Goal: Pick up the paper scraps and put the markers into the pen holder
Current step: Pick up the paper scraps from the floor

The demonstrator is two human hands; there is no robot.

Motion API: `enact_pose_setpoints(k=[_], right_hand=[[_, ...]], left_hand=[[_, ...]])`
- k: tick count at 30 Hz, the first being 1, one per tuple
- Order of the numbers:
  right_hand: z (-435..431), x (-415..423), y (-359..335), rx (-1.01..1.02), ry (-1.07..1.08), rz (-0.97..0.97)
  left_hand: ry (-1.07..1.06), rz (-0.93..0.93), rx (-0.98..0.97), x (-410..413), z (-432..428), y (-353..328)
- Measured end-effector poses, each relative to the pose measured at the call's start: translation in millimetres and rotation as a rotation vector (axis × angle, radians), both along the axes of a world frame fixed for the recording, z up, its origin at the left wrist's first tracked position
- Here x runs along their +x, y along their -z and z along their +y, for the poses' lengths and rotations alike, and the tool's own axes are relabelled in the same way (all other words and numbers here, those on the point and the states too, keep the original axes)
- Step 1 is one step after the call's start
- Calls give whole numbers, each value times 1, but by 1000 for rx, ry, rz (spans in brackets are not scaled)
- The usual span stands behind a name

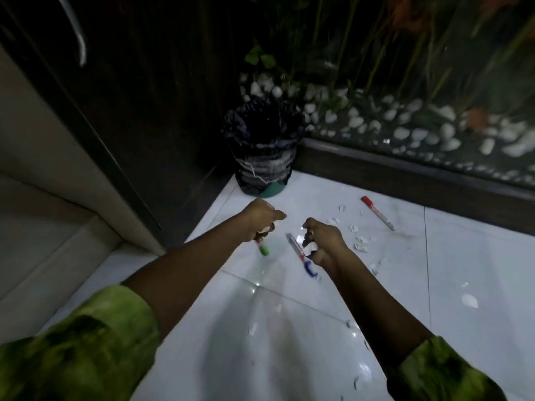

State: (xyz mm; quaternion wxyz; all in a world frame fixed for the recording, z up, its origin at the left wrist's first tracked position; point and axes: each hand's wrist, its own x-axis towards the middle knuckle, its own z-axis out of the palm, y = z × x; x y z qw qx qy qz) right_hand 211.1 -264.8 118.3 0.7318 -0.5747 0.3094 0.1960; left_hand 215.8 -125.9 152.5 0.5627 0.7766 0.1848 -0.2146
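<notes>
My left hand (260, 218) is closed around a green-capped marker (263, 248), whose cap points down toward the white tiled floor (477, 256). My right hand (322, 241) hovers with curled fingers over the capped end of a blue marker (301, 254). A white bit shows between its fingers, and I cannot tell whether it grips anything. A red marker (377, 212) lies on the floor farther right. Several white paper scraps (360, 247) are scattered past my right hand, with a larger scrap (469, 301) to the right. No pen holder is in view.
A bin lined with a black bag (263, 157) stands in the corner just beyond my hands. A dark wood panel (130, 111) rises on the left. A dark sill (405, 175) and glass with white pebbles (419, 131) and plants close the far side.
</notes>
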Motion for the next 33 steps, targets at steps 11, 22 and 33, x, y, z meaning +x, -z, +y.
enact_pose_setpoints(k=[11, 22, 33], right_hand=[[81, 171, -56, 261, 46, -185], [136, 252, -77, 72, 46, -322], [92, 182, -72, 182, -30, -398]], left_hand=[[-475, -159, -436, 123, 48, -58], [-615, -182, -536, 200, 90, -65], [-437, -317, -456, 150, 83, -59]])
